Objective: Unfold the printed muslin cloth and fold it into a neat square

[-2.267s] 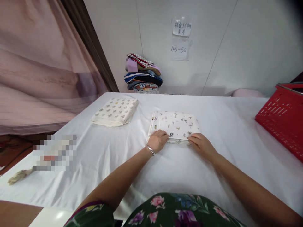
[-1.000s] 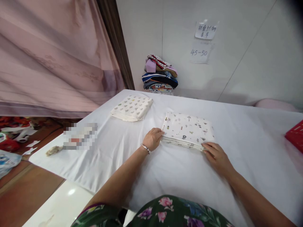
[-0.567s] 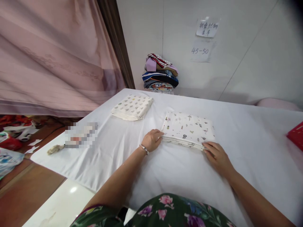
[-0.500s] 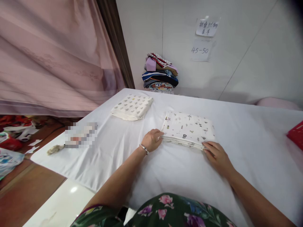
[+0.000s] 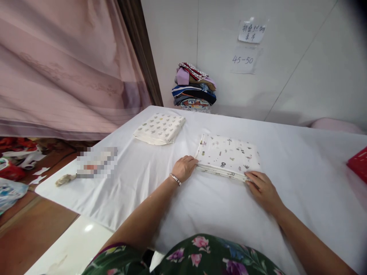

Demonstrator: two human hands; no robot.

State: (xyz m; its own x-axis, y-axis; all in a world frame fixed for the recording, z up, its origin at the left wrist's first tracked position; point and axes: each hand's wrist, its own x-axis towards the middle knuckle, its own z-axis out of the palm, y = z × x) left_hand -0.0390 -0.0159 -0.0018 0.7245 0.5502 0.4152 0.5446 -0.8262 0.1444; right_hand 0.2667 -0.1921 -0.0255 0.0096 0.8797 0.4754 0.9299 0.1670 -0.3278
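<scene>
A folded white cloth with small printed figures (image 5: 229, 156) lies flat on the white-covered table (image 5: 301, 172) in front of me. My left hand (image 5: 185, 168), with a bracelet on the wrist, is curled at the cloth's near left corner, fingertips gripping its edge. My right hand (image 5: 262, 189) rests at the near right corner with its fingers stretched out flat against the edge. A second folded cloth with a dotted print (image 5: 159, 128) lies apart from it, further back to the left.
A stack of folded coloured fabrics (image 5: 193, 89) stands against the wall behind the table. A red basket's corner (image 5: 358, 164) shows at the right edge. A pink curtain (image 5: 71, 68) hangs on the left. A small beige rag (image 5: 64, 179) lies at the table's left end.
Both hands slid from the middle of the cloth's near edge out to its two near corners. My view turned left, so the red basket is mostly out of frame.
</scene>
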